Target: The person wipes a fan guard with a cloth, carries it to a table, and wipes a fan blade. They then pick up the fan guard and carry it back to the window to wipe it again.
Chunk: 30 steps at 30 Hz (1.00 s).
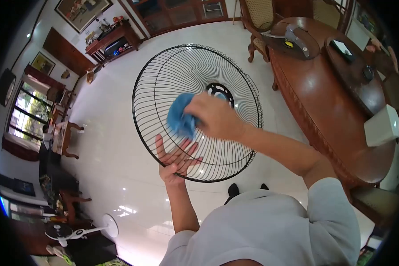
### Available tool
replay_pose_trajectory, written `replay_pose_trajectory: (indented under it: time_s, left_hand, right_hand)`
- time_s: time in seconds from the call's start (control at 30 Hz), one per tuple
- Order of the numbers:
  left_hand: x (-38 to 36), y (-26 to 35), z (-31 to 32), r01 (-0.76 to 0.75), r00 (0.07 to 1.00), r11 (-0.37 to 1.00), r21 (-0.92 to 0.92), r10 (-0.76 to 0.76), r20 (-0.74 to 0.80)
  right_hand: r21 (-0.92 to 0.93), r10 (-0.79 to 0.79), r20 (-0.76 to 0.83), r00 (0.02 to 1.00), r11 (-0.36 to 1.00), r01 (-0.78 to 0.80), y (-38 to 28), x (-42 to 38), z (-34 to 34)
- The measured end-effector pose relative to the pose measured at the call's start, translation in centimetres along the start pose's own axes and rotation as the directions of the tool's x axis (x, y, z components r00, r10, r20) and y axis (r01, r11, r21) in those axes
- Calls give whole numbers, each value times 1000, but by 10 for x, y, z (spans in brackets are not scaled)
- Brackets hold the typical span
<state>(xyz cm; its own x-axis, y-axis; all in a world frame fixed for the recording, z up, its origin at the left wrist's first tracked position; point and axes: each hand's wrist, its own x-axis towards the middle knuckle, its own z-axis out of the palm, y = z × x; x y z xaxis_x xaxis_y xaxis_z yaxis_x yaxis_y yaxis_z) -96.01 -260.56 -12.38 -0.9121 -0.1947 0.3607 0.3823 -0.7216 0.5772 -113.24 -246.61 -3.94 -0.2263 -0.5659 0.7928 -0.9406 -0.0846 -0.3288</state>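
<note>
A round black wire fan grille (217, 153) is held up in front of me, with a dark ring hub (221, 91) near its middle. My left hand (175, 162) grips the lower left rim, its fingers spread behind the wires and the thumb at the edge. A blue cloth (181, 116) is bunched in my right hand (215, 116), which presses it against the wires left of the hub. The right hand is slightly blurred.
On the right stands a long wooden table (310, 88) bearing fan parts (297, 41), a phone (342, 48) and a white box (381, 126). A white fan stand (88, 230) is at the lower left. A carved chair (258, 22) stands at the top.
</note>
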Motion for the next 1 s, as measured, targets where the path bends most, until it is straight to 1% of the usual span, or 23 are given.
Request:
replay_pose_trajectory:
  time_s: [0.03, 0.07, 0.1, 0.13, 0.17, 0.2, 0.23, 0.27, 0.33, 0.4, 0.43, 0.47, 0.5, 0.53, 0.57, 0.6, 0.63, 0.67, 0.73, 0.8, 0.87, 0.93, 1.0]
  left_hand:
    - [-1, 1, -4, 10, 996, 999, -49, -6, 86]
    - [-2, 0, -9, 61, 994, 993, -104, -52, 92]
    - [-4, 1, -7, 68, 998, 970, -233, -62, 34]
    - [-6, 3, -2, 66, 996, 931, -358, -81, -26]
    - [-4, 4, 2, 72, 996, 931, -358, -87, -24]
    - [-2, 8, 5, 69, 997, 973, -222, -58, 56]
    - [-1, 11, 7, 49, 990, 995, -85, -37, 137]
    - [-2, 15, 7, 47, 991, 995, -91, -35, 128]
    - [-1, 15, 7, 54, 984, 998, 18, -57, 169]
    - [0, 19, 3, 34, 985, 999, 39, -40, 169]
    - [3, 21, 7, 10, 984, 1000, 10, -11, 175]
    - [4, 22, 11, -13, 983, 1000, -19, 17, 181]
    - [4, 25, 15, -41, 993, 999, 6, 40, 110]
    - [3, 26, 19, -43, 993, 999, 5, 42, 106]
    - [1, 28, 23, -71, 997, 997, 40, 70, 18]
    - [-1, 31, 25, -98, 992, 992, 79, 103, -68]
    - [-2, 32, 26, -104, 985, 984, 146, 122, -123]
    - [-2, 33, 27, -107, 985, 983, 148, 125, -120]
    - [0, 30, 28, -137, 968, 969, 204, 175, -180]
    - [1, 29, 25, -136, 966, 969, 208, 176, -191]
    - [0, 30, 21, -106, 966, 973, 203, 149, -211]
    - [-8, 37, 13, -79, 969, 976, 205, 123, -214]
    - [-12, 39, 9, -66, 981, 984, 168, 95, -171]
  right_hand:
    - [-5, 6, -11, 1000, 1000, -6, -4, 8, 2]
    - [42, -57, 4, 998, 998, 57, -7, 16, 6]
    - [92, -117, 18, 993, 989, 115, -10, 19, 10]
    - [-7, -122, -46, 991, 992, 122, 2, 28, 10]
    - [-107, -138, -104, 985, 986, 127, 27, 42, 6]
    - [-63, -83, -205, 975, 995, 72, 54, 54, 8]
    - [-81, -6, -280, 960, 997, -17, 82, 63, 4]
    - [-191, -2, -368, 930, 979, -74, 106, 68, 1]
    - [-207, -5, -386, 923, 975, -82, 117, 73, -10]
    - [-308, 78, -475, 877, 918, -248, 110, 72, -3]
    - [-381, 72, -383, 921, 896, -228, 108, 66, 1]
    - [-377, 75, -377, 923, 898, -227, 103, 58, 3]
    - [-357, -10, -323, 946, 927, -112, 96, 49, 5]
    - [-331, -101, -272, 957, 944, 5, 91, 41, 5]
    - [-272, -105, -214, 971, 961, 44, 93, 30, 5]
    - [-271, -110, -213, 971, 961, 49, 94, 18, 6]
    - [-259, 38, -157, 987, 963, -78, 95, 4, 7]
    - [-256, 187, -102, 977, 944, -207, 95, -11, 9]
    - [-313, 341, -48, 939, 888, -338, 89, -41, 14]
    - [-230, 415, -13, 910, 884, -407, 66, -68, 20]
    - [-85, 393, 1, 919, 916, -392, 40, -83, 28]
    - [153, 342, -13, 940, 929, -336, -2, -73, 38]
    - [243, 163, -30, 986, 958, -151, -29, -56, 32]
